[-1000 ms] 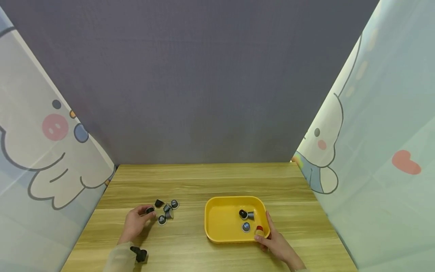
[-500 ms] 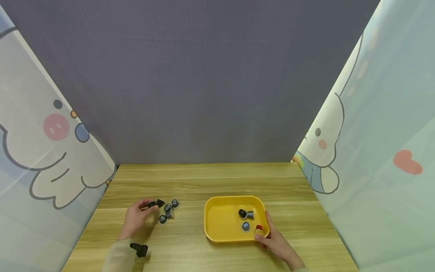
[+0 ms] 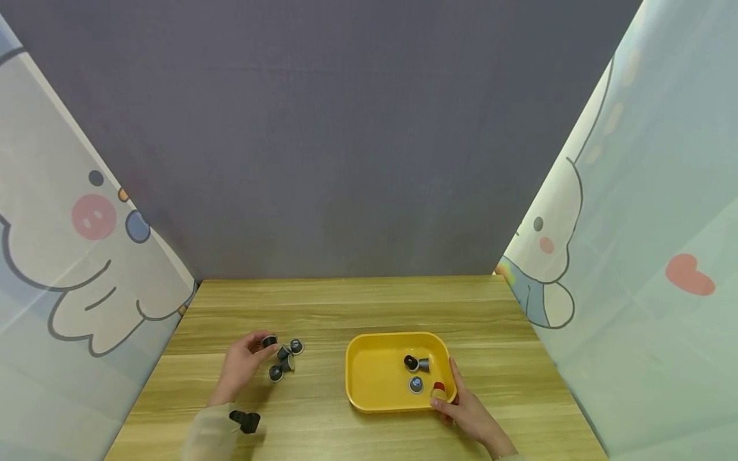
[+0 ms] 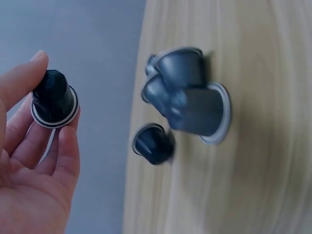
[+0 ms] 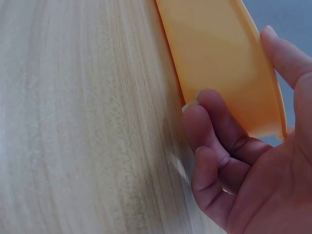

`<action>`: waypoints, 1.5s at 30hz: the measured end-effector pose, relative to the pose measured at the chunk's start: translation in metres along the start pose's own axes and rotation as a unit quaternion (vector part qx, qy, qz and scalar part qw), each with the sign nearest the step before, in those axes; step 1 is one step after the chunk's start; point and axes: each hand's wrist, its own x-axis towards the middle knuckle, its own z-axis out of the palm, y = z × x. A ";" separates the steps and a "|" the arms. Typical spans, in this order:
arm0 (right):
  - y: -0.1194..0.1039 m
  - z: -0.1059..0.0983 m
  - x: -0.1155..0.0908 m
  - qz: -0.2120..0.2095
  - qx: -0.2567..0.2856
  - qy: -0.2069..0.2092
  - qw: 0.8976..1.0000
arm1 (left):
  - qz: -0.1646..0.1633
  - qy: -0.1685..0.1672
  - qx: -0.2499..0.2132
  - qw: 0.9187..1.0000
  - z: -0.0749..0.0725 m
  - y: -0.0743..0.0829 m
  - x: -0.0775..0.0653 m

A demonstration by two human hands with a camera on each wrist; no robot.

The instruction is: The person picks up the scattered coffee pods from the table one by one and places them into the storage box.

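My left hand [image 3: 241,366] pinches a black coffee capsule [image 4: 52,97] between thumb and fingers, its silver rim resting against the fingers. Just right of that hand, several dark grey and black capsules [image 3: 287,363] lie in a loose cluster on the table. Among them a black capsule [image 4: 153,144] lies on its side in the left wrist view, apart from the stacked-looking grey ones. My right hand [image 3: 469,413] grips the near right corner of a yellow tray [image 5: 219,58], thumb at the rim and fingers curled against the outer wall.
Inside the tray are a black capsule [image 3: 411,363], a grey capsule [image 3: 424,365] and a blue-grey capsule [image 3: 416,385], plus a small red-topped piece [image 3: 439,389] near the right thumb. The wooden table [image 3: 323,307] ends at a grey backdrop [image 3: 346,160].
My left hand has moved right and slightly farther from me with the black capsule, over where another black one lay. The right hand and tray have hardly moved.
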 end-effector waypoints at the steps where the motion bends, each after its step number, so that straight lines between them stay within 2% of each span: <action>1: 0.000 0.000 0.000 0.000 -0.001 0.000 1.000 | 0.000 -0.003 -0.004 1.000 0.001 0.003 0.000; 13: 0.003 0.001 0.003 -0.005 -0.005 -0.001 1.000 | 0.039 -0.021 -0.007 0.999 0.010 0.030 -0.005; 17: 0.001 0.001 0.002 -0.003 -0.007 -0.002 1.000 | 0.043 -0.039 -0.014 0.998 0.013 0.039 -0.005; 25: 0.001 0.002 0.001 -0.006 0.004 -0.002 1.000 | 0.049 -0.050 -0.027 0.997 0.019 0.050 -0.006; 33: 0.003 0.001 0.002 -0.001 0.013 -0.005 1.000 | 0.084 -0.053 -0.046 0.994 0.035 0.061 -0.005; 37: 0.002 0.000 0.002 -0.007 0.014 -0.008 1.000 | 0.090 -0.068 -0.057 0.992 0.046 0.066 -0.004; 45: 0.004 0.000 0.002 -0.011 0.008 -0.013 1.000 | 0.126 -0.086 -0.070 0.986 0.068 0.076 -0.002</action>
